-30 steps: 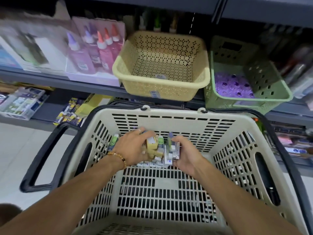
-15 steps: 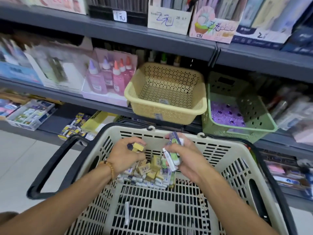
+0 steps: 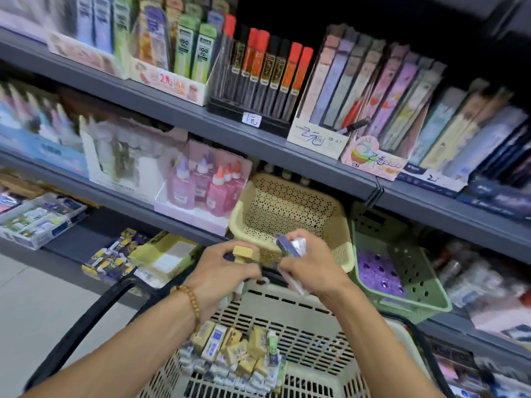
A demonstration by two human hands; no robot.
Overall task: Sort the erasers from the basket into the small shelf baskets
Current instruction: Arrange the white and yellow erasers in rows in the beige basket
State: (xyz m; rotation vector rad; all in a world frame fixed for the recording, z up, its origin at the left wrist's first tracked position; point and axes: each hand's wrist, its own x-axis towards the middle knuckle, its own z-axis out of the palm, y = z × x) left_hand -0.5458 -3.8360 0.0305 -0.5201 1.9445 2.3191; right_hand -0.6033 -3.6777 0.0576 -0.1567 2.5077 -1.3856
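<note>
I have both hands raised above the shopping basket [image 3: 330,334], level with the front rim of the yellow shelf basket [image 3: 290,208]. My left hand [image 3: 221,271] is curled round a few erasers, a tan one [image 3: 242,252] showing at the fingertips. My right hand [image 3: 311,264] grips a small bundle, a blue-sleeved eraser [image 3: 287,247] on top and pale wrapped ones beneath; how many each hand holds I cannot tell.

Progress, as I judge it: early. The yellow shelf basket looks nearly bare inside, though the hands hide its front part. The green shelf basket [image 3: 408,282] just beside it, to the right, already holds a layer of purple pieces [image 3: 379,271]. A pile of erasers [image 3: 238,360] lies against the near left of the shopping basket floor, so most of the sorting is left.

Count: two shelf baskets; one shopping basket with a black handle [image 3: 83,326]; two hands, both loaded. The pile runs to at least twenty erasers (tan, white-and-blue and one green-sleeved), too heaped and blurred for an exact figure.
</note>
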